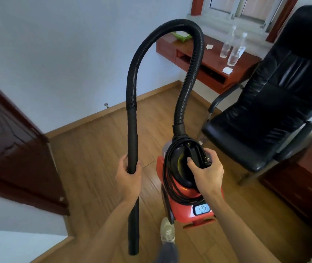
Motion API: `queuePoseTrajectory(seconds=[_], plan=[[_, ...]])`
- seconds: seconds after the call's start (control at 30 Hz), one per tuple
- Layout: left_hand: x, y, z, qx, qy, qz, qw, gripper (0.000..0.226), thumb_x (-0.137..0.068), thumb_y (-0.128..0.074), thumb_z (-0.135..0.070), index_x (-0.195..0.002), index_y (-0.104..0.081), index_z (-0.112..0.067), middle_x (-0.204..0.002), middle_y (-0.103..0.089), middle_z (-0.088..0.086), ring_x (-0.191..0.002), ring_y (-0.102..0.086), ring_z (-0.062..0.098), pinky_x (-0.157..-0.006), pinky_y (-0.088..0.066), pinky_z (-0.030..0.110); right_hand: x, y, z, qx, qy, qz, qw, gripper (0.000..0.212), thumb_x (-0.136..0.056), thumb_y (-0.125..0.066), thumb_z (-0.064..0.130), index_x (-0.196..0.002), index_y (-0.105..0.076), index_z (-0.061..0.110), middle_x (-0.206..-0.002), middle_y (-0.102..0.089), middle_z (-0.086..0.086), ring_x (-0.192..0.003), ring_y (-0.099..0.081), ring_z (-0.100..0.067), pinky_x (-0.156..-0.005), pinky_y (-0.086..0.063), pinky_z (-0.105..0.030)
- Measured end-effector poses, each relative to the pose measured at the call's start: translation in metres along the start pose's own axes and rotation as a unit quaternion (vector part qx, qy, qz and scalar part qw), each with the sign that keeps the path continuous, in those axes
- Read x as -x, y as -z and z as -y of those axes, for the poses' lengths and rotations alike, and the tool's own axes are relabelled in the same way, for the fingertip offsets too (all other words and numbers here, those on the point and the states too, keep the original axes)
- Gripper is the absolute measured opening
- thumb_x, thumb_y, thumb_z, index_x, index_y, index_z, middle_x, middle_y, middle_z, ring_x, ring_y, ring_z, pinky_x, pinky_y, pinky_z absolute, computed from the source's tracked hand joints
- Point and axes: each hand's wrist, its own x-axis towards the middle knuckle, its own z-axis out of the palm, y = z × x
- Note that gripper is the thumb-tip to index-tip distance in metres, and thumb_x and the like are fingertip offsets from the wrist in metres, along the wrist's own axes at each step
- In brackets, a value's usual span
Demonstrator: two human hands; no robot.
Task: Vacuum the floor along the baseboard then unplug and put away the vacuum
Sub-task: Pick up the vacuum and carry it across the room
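Grips the black rigid plastic wand tube (132, 139) partway down with the left hand (128, 172), fingers and thumb wrapped fully round it, so that the tube hangs upright and clear of the brown wooden plank floor (98, 149). Carries, by the look of it, the red canister vacuum cleaner (187, 194) in the right hand (206, 168), fingers hooked into the black top handle. Pins the black power cord (167, 168), looped in coils round handle and body, under that same grip, with the black plug (207, 159) tucked against the fingers, probably to stop the coils slipping loose. Lets the black ribbed hose (151, 40) arch high between wand and canister, likely because both ends sit close together. Shows the vacuum just in front of the body, above a pale shoe (167, 232), seemingly lifted, though contact with the floor cannot be made out. Looks, from the wound cord and free plug, like unplugging done and putting away in hand. Leaves the light wooden baseboard (113, 109) well apart along the white wall, a black leather armchair (274, 111) near on the right, and two clear bottles (234, 54) on the red-brown wall-mounted surface (213, 59) beyond. Calls for care with the dangling wand tip near the dark red door (9, 139).
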Motion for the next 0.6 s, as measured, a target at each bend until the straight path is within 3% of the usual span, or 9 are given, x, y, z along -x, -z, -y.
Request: queuePoseTrajectory(seconds=[0.1,0.2,0.3,0.43,0.6], plan=[[-0.031,-0.031,0.007,-0.011,0.023,-0.019,0.999,0.04,-0.087,-0.073,-0.017,-0.123,-0.058,-0.025,-0.093,-0.063,-0.026,-0.085,-0.065,-0.01,-0.077,-0.056,0.023,-0.049,-0.02,-0.004,0.013,0.005,0.017,1.0,0.043,-0.08,-0.081,0.024,-0.118,-0.059,0.027,-0.095,-0.063,0.024,-0.088,-0.058,0.019,-0.072,-0.045,-0.004],[-0.058,-0.055,0.009,-0.022,0.036,-0.035,0.999,0.038,-0.088,-0.073,-0.02,-0.121,-0.058,-0.03,-0.093,-0.063,-0.026,-0.084,-0.063,-0.011,-0.073,-0.053,0.017,-0.093,-0.037,-0.008,0.021,0.004,0.04,0.999,0.045,-0.08,-0.081,0.026,-0.12,-0.059,0.028,-0.1,-0.065,0.022,-0.094,-0.06,0.011,-0.083,-0.052,-0.018],[-0.085,-0.075,0.009,-0.012,0.054,-0.053,0.997,0.037,-0.089,-0.071,-0.016,-0.123,-0.057,-0.023,-0.092,-0.063,-0.019,-0.079,-0.061,-0.012,-0.066,-0.049,0.006,-0.134,-0.055,-0.011,0.02,-0.003,0.067,0.998,0.044,-0.08,-0.08,0.028,-0.118,-0.059,0.032,-0.099,-0.065,0.025,-0.097,-0.06,0.011,-0.084,-0.053,-0.022],[-0.116,-0.097,0.026,-0.007,0.085,-0.067,0.994,0.037,-0.091,-0.069,-0.019,-0.125,-0.056,-0.022,-0.088,-0.068,-0.002,-0.069,-0.065,0.004,-0.059,-0.052,0.019,-0.18,-0.08,-0.019,0.02,-0.013,0.092,0.995,0.042,-0.081,-0.08,0.027,-0.114,-0.058,0.037,-0.095,-0.065,0.027,-0.096,-0.059,0.014,-0.08,-0.052,-0.02],[-0.148,-0.135,0.05,0.0,0.104,-0.093,0.99,0.03,-0.092,-0.066,-0.011,-0.12,-0.058,-0.019,-0.076,-0.065,0.005,-0.059,-0.06,0.002,-0.053,-0.05,0.015,-0.23,-0.114,-0.04,0.02,-0.021,0.148,0.989,0.039,-0.083,-0.079,0.026,-0.114,-0.057,0.035,-0.097,-0.062,0.036,-0.094,-0.061,0.012,-0.073,-0.051,-0.014]])
